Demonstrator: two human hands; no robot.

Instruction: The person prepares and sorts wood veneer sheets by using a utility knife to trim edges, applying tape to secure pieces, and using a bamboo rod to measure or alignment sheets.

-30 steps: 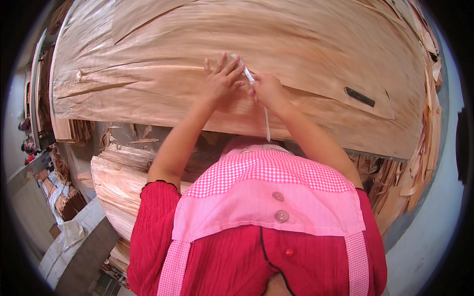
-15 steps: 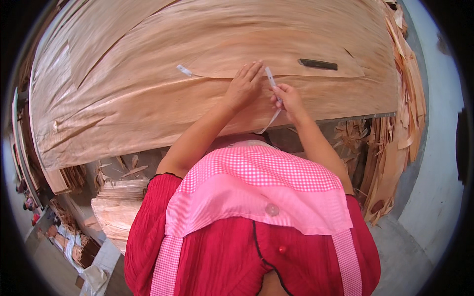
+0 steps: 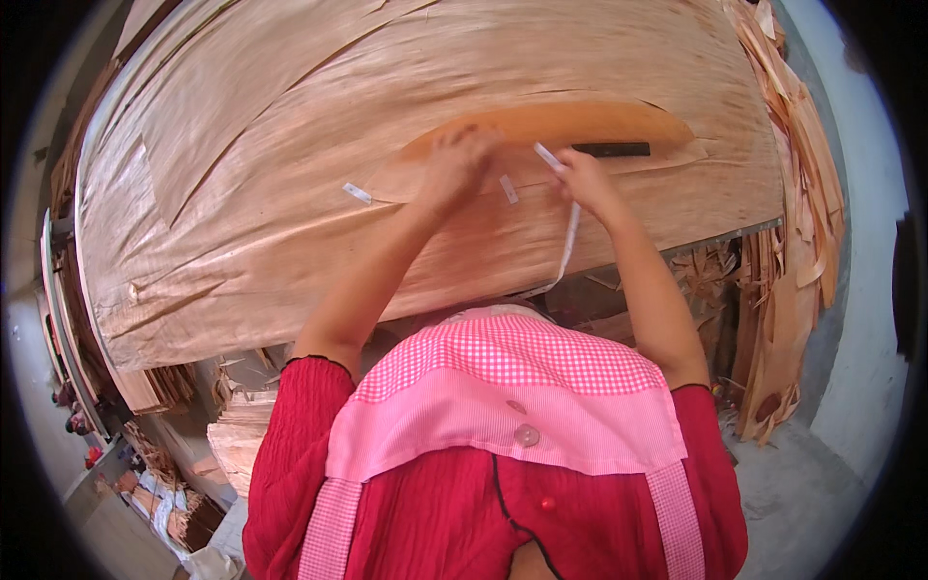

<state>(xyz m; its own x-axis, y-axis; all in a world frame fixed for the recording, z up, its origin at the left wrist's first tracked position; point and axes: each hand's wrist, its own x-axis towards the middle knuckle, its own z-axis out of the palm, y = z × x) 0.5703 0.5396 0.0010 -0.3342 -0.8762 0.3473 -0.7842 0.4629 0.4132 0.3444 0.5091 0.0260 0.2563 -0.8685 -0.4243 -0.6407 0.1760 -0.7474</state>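
A large sheet of thin tan wood veneer (image 3: 290, 251) covers the work surface. My left hand (image 3: 466, 159) is over its middle, at the left end of a long, curved orange-brown area (image 3: 590, 118); the fingers are smeared by motion. My right hand (image 3: 586, 182) pinches a white paper tape (image 3: 548, 156), whose short end points up and left and whose long tail hangs down past the sheet's near edge. One short tape piece (image 3: 509, 189) lies between my hands, another (image 3: 358, 193) farther left by a seam. A black cutter knife (image 3: 613, 150) lies just beyond my right hand.
Torn veneer strips (image 3: 800, 184) hang along the right end of the sheet, near a pale blue wall (image 3: 870, 280). Below the near edge, at left, sits a stack of veneer (image 3: 242, 435). Scraps lie under the surface.
A tape piece now lies on the veneer between my hands. My left hand has moved left, my right hand slightly right with the tape. The curved area now looks orange.
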